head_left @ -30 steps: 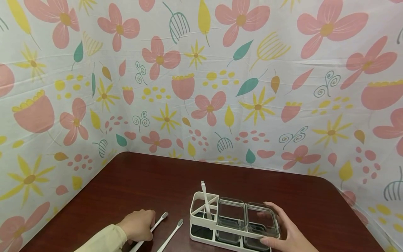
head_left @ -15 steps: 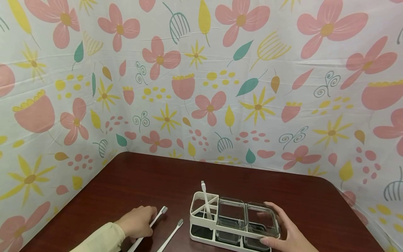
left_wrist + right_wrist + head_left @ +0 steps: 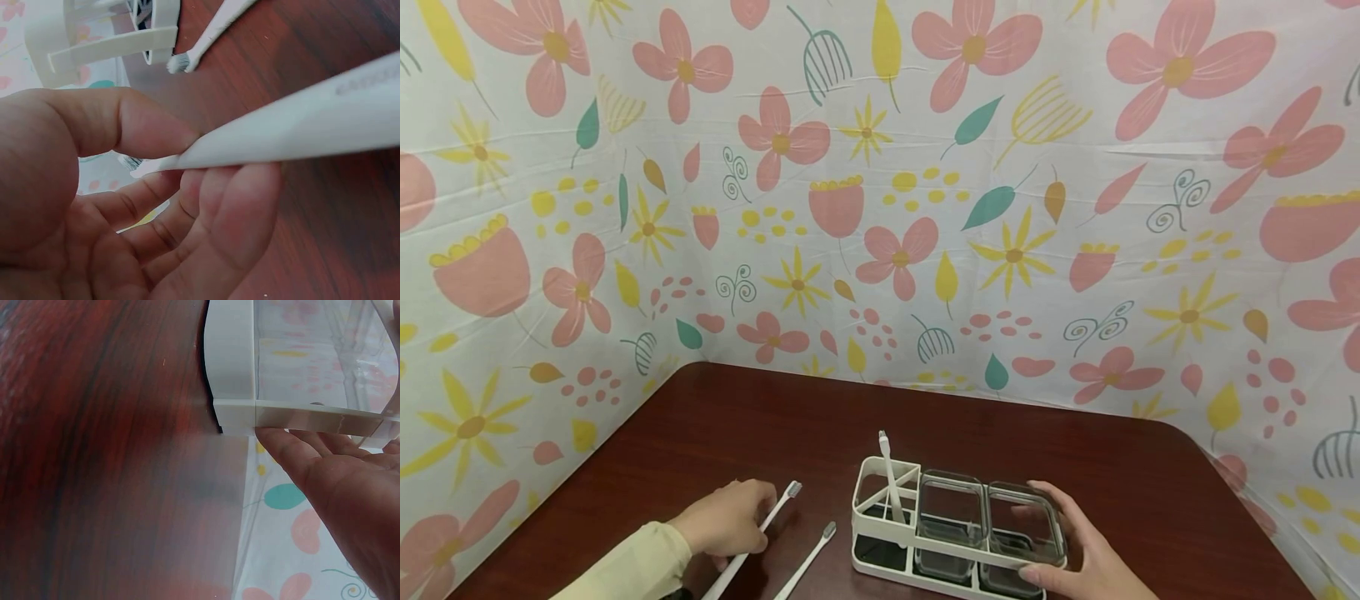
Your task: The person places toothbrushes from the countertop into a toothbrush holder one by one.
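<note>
1. We saw the left hand (image 3: 730, 521) with thumb and fingers (image 3: 244, 212) clamped on a slim white toothbrush (image 3: 306, 128), its bristles pointing forward past them.
2. We saw the right hand (image 3: 1090, 554) curled round the right end of an off-white plastic frame holder (image 3: 887, 527), thumb on the near side.
3. Between left hand and holder, we noted a second white toothbrush (image 3: 807, 562) lying on the glossy red-brown wooden tabletop (image 3: 805, 442).
4. Inside the holder, we found a leaning third white toothbrush (image 3: 891, 479) and two clear rectangular cups (image 3: 951, 504).
5. Behind, we saw white flower-printed cloth (image 3: 880, 167).
</note>
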The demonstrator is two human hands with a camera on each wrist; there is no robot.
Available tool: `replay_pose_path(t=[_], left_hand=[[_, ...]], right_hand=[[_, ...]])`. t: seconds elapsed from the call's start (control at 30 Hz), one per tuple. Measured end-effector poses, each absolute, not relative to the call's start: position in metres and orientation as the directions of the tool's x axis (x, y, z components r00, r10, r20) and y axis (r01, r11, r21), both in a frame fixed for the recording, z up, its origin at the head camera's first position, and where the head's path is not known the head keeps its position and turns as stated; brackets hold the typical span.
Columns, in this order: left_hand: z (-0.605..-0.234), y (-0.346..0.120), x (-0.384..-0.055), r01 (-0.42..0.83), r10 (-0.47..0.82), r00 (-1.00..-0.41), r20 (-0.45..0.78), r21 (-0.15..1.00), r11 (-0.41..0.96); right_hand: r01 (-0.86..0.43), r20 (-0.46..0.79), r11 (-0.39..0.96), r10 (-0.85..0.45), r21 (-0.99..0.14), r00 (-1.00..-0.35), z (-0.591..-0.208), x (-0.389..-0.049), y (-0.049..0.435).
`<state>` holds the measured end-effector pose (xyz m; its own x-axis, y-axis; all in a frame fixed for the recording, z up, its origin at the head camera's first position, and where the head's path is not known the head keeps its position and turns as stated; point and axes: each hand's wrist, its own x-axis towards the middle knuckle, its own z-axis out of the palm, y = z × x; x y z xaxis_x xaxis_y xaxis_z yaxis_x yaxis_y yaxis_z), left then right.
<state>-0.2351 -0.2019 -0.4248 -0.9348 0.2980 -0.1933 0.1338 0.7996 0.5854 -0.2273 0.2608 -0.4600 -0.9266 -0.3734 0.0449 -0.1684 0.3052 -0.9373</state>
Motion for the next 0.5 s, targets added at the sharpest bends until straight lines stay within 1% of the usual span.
replay_pose_path(t=[0.3, 0.5], left_hand=[[-0.413, -0.199, -0.232, 0.157, 0.372, -0.916, -0.153, 0.715, 0.681], [-0.407, -0.196, -0.231, 0.13, 0.386, -0.91, -0.152, 0.778, 0.615]], right_hand=[[-0.191, 0.064, 0.287, -0.399, -0.939, -0.915, -0.461, -0.227, 0.261], [-0.15, 0.028, 0.324, -0.354, -0.934, -0.935, -0.461, -0.227, 0.261]])
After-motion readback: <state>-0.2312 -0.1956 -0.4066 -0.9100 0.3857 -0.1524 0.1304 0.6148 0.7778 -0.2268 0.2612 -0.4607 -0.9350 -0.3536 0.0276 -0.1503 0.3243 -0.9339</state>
